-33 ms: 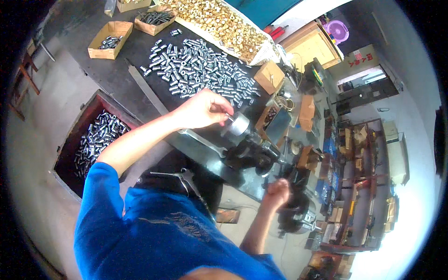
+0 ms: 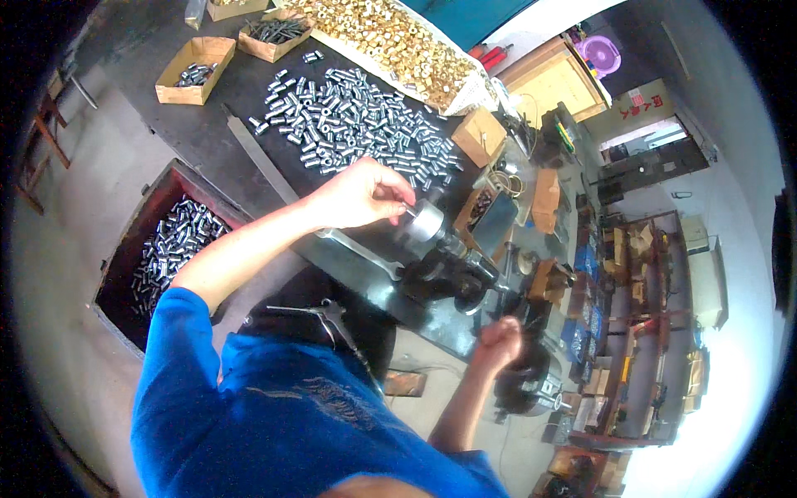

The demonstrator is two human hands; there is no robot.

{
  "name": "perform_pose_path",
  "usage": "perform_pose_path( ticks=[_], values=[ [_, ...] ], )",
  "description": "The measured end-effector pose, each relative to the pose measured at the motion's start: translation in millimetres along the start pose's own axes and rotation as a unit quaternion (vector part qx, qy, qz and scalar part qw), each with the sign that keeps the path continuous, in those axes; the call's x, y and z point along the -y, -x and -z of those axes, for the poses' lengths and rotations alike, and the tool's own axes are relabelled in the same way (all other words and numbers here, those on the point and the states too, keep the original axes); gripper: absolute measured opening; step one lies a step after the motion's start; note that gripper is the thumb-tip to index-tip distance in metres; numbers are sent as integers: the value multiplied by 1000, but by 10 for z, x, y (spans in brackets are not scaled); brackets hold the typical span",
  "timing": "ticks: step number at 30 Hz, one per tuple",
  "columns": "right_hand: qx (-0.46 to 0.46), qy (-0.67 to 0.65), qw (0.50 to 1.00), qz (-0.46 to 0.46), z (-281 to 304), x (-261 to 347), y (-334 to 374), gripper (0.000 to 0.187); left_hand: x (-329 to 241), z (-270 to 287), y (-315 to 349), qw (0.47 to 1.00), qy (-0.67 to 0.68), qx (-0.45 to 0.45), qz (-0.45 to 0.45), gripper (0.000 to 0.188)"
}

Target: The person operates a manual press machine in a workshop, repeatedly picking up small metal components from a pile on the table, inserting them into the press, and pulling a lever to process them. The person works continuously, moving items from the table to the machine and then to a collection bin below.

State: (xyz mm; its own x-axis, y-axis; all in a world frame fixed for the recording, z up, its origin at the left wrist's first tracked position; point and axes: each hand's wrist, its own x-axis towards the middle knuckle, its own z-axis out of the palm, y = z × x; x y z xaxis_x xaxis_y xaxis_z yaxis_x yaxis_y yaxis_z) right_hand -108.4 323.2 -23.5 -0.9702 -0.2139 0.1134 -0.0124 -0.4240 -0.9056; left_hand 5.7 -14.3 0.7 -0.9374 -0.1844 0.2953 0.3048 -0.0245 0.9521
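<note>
My left hand reaches over the bench with thumb and fingers pinched on a small metal cylinder. That piece sits at the face of a silver chuck on a dark bench machine. Lower right, my right hand is closed in a fist beside the machine; whatever it grips is hidden. Past my left hand lies a wide heap of shiny metal cylinders. An open-end wrench rests on the bench just below my left wrist.
A crate of similar cylinders stands at the left. Brass pieces cover a white sheet at the back. Cardboard boxes sit far left. A long metal bar lies near my forearm; an air gun hangs by the bench edge.
My right hand has shifted slightly to the right and up. My left hand stays at the chuck.
</note>
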Motion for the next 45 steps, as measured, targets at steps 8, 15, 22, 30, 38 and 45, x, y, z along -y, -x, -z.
perform_pose_path(
  ticks=[8, 15, 22, 30, 38, 45],
  values=[
    [-62, -3, 997, 55, -399, 4, -1040, 16, 10, -37, 25, 1000, 27, 2, -6, 11],
    [-100, -8, 994, -37, 86, -850, -899, 12, 54, -120, -10, 998, 24, -50, 23, 13],
    [-72, -50, 992, -94, 219, -546, -227, 12, -7, -132, -2, 996, -41, -56, 47, 23],
    [-135, -15, 989, -66, 189, -686, -334, 10, 153, -293, 0, 942, -282, -172, -65, 38],
    [-74, -39, 996, -11, 128, -392, -52, 15, 107, -302, -29, 939, -284, -191, -40, 41],
    [-68, -19, 996, 46, -326, 249, -455, 19, 148, -371, -31, 942, -273, -185, -65, 32]
  ],
)
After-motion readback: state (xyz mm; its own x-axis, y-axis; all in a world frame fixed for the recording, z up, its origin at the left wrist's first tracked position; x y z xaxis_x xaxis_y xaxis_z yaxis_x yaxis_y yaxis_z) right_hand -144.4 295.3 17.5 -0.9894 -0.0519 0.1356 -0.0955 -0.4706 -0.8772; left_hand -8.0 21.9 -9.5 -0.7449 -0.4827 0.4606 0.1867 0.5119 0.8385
